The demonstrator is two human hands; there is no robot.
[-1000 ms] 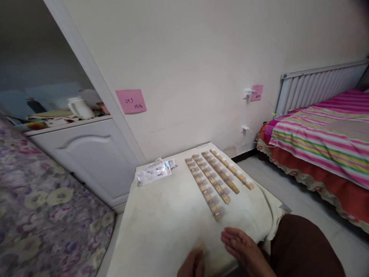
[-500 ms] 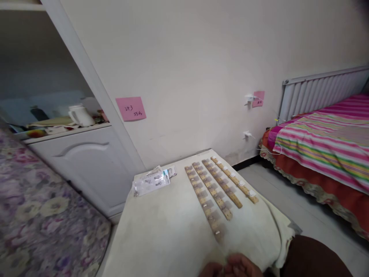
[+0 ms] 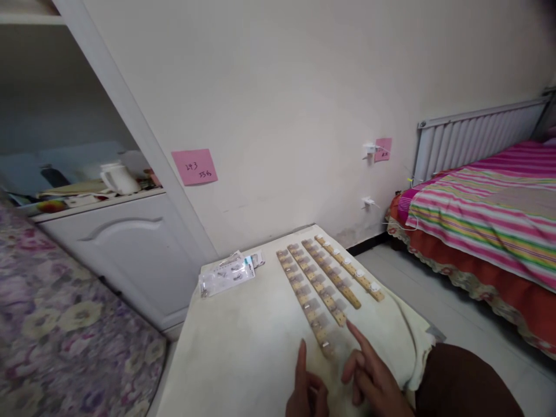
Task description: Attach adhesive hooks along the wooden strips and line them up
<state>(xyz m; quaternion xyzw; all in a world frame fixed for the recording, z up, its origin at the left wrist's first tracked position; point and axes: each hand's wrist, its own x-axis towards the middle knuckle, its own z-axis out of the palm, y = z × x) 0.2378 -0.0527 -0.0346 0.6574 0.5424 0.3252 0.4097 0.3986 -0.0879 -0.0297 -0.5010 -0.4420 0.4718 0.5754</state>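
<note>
Several long wooden strips (image 3: pixel 318 284), set with small metal and white pieces, lie side by side on a table under a cream cloth (image 3: pixel 243 347). My right hand (image 3: pixel 374 379) rests at the table's near edge. Its index finger is stretched out toward the near end of the strips and almost touches them. My left hand (image 3: pixel 306 389) is beside it, index finger raised and the other fingers curled. Neither hand holds anything. Clear plastic bags (image 3: pixel 226 273) with small parts lie at the table's far left.
A floral bedspread (image 3: pixel 65 324) lies to the left, next to a white cabinet (image 3: pixel 125 243) with a white jug (image 3: pixel 115 176) on its shelf. Pink notes (image 3: pixel 194 167) and plugged sockets (image 3: pixel 370 149) are on the wall. At the right are a radiator (image 3: pixel 478 136) and a striped bed (image 3: pixel 486 214).
My hands sank to the bottom edge half a second ago. They have come up onto the table again, each with its index finger stretched out near the strips.
</note>
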